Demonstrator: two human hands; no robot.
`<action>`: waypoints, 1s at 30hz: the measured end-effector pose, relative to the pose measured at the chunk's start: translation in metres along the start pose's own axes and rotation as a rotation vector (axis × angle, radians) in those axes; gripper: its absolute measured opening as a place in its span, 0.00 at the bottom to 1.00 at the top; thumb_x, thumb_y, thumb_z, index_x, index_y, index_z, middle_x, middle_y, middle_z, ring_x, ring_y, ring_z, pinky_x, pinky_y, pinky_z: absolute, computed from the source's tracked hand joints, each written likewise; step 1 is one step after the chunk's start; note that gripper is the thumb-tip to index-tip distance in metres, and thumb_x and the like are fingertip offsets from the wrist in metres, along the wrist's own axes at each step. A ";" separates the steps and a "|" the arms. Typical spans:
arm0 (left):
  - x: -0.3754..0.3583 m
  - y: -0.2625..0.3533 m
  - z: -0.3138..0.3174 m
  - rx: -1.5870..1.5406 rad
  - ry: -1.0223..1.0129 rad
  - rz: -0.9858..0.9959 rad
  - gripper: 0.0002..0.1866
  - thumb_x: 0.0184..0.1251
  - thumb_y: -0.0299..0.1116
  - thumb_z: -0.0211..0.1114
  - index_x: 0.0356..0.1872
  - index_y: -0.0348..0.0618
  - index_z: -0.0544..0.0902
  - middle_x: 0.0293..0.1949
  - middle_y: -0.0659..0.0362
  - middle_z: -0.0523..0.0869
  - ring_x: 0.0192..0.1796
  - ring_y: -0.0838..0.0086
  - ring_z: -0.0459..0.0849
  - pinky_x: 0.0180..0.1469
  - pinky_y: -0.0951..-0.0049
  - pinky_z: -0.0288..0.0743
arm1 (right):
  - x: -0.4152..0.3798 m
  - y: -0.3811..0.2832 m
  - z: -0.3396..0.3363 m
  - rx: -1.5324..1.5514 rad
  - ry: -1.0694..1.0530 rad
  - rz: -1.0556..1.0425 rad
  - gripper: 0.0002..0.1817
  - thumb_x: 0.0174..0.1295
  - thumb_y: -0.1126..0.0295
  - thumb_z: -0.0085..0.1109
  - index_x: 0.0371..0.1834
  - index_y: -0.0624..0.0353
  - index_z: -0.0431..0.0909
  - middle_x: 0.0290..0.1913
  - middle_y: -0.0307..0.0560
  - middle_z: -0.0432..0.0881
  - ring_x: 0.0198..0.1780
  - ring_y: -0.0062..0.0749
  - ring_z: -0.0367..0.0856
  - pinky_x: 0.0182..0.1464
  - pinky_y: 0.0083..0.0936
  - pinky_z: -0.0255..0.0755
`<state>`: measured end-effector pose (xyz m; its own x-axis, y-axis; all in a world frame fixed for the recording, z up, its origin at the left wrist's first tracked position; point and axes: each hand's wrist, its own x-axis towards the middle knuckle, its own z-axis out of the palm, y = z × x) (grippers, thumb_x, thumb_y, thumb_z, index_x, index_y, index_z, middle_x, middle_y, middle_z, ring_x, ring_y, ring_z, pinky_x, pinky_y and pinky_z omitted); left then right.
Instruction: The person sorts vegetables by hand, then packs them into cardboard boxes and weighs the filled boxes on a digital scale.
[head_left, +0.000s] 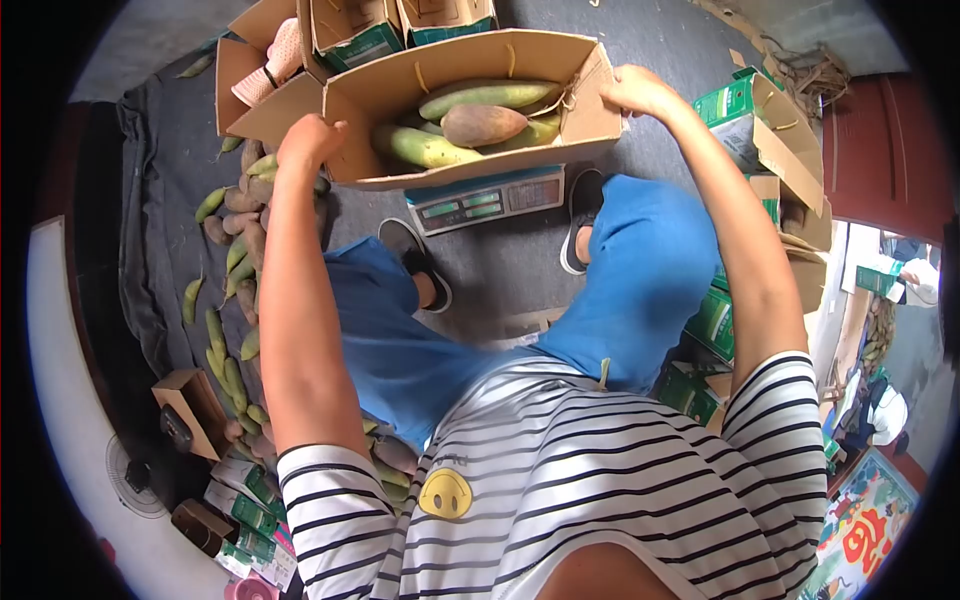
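An open cardboard box [400, 100] is right in front of me, above a digital weighing scale [487, 200] with green displays. Inside lie several long green radish-like vegetables [432, 148], with a brown, tuber-like one [484, 125] on top. My left hand [308, 143] is closed on the left end of the box, thumb toward its inside. At the opposite end, my right hand [640, 92] grips the cardboard edge, its fingers folded over the side. Thin cord handles [511, 62] show along the far wall of the box.
Loose green and brown vegetables [235, 245] are heaped on the floor to my left. More open boxes stand beyond the held one, one with a pink woven hat [275, 65]. Green-printed cartons [730, 115] line the right side. A fan [135, 475] stands at lower left.
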<state>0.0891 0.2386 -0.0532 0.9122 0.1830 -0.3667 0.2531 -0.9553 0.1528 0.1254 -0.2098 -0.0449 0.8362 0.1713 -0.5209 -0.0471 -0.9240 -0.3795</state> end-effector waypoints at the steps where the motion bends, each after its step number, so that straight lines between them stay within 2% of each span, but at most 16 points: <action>1: 0.003 -0.001 0.004 0.016 0.030 0.019 0.25 0.55 0.49 0.59 0.43 0.37 0.82 0.43 0.42 0.82 0.50 0.54 0.81 0.53 0.61 0.73 | -0.001 0.000 0.001 0.010 0.008 0.006 0.18 0.52 0.57 0.50 0.30 0.63 0.79 0.22 0.48 0.80 0.24 0.31 0.79 0.25 0.27 0.74; 5: 0.011 -0.005 0.008 0.027 0.009 0.070 0.23 0.56 0.47 0.58 0.45 0.40 0.81 0.47 0.44 0.81 0.52 0.53 0.79 0.54 0.60 0.71 | 0.001 0.006 0.009 0.020 0.062 0.041 0.18 0.53 0.57 0.50 0.31 0.62 0.79 0.22 0.48 0.79 0.22 0.31 0.78 0.25 0.28 0.73; 9: -0.006 0.008 0.000 -0.008 0.039 0.031 0.23 0.57 0.47 0.58 0.48 0.40 0.80 0.49 0.43 0.80 0.54 0.54 0.78 0.55 0.59 0.71 | -0.001 0.009 0.011 0.039 0.066 -0.026 0.20 0.55 0.53 0.51 0.30 0.62 0.79 0.19 0.48 0.78 0.19 0.32 0.77 0.24 0.30 0.71; 12: -0.003 0.007 0.002 0.022 0.035 0.029 0.24 0.57 0.47 0.59 0.48 0.39 0.79 0.49 0.43 0.80 0.54 0.54 0.78 0.55 0.59 0.71 | -0.006 0.003 0.008 0.032 0.064 0.014 0.24 0.55 0.52 0.47 0.25 0.65 0.81 0.20 0.53 0.80 0.23 0.37 0.80 0.31 0.34 0.73; 16: 0.001 0.004 0.006 0.045 0.054 0.058 0.24 0.59 0.49 0.60 0.45 0.38 0.81 0.45 0.43 0.82 0.50 0.53 0.80 0.52 0.59 0.72 | -0.006 0.001 0.009 -0.018 0.042 0.044 0.29 0.58 0.47 0.46 0.20 0.66 0.79 0.19 0.53 0.79 0.23 0.38 0.79 0.32 0.35 0.73; 19: 0.007 0.000 0.008 -0.019 0.024 0.088 0.23 0.59 0.48 0.60 0.44 0.38 0.82 0.44 0.42 0.82 0.50 0.53 0.80 0.52 0.59 0.72 | -0.003 0.005 0.015 -0.013 0.105 0.004 0.28 0.60 0.48 0.45 0.20 0.66 0.79 0.19 0.53 0.79 0.24 0.39 0.79 0.33 0.36 0.73; 22: 0.002 0.004 0.005 -0.025 0.042 0.111 0.22 0.58 0.46 0.60 0.44 0.38 0.82 0.43 0.42 0.82 0.49 0.53 0.80 0.52 0.60 0.72 | -0.003 0.007 0.015 0.004 0.111 -0.044 0.30 0.59 0.47 0.44 0.24 0.68 0.79 0.18 0.55 0.78 0.22 0.41 0.79 0.30 0.36 0.73; 25: 0.008 0.000 0.008 -0.028 0.037 0.128 0.21 0.57 0.45 0.60 0.44 0.38 0.82 0.43 0.42 0.82 0.49 0.53 0.80 0.52 0.61 0.72 | -0.002 0.007 0.016 -0.013 0.102 -0.045 0.29 0.60 0.48 0.43 0.25 0.67 0.79 0.18 0.55 0.78 0.23 0.41 0.80 0.32 0.36 0.73; 30: 0.010 -0.002 0.009 -0.058 0.012 0.108 0.22 0.57 0.46 0.60 0.45 0.38 0.82 0.43 0.42 0.82 0.49 0.53 0.80 0.51 0.61 0.72 | -0.006 0.001 0.015 -0.048 0.099 0.005 0.27 0.61 0.52 0.41 0.23 0.66 0.80 0.22 0.53 0.80 0.28 0.42 0.80 0.38 0.37 0.73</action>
<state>0.0946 0.2406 -0.0659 0.9388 0.0826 -0.3343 0.1709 -0.9545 0.2442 0.1123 -0.2066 -0.0535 0.8860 0.1344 -0.4438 -0.0272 -0.9404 -0.3390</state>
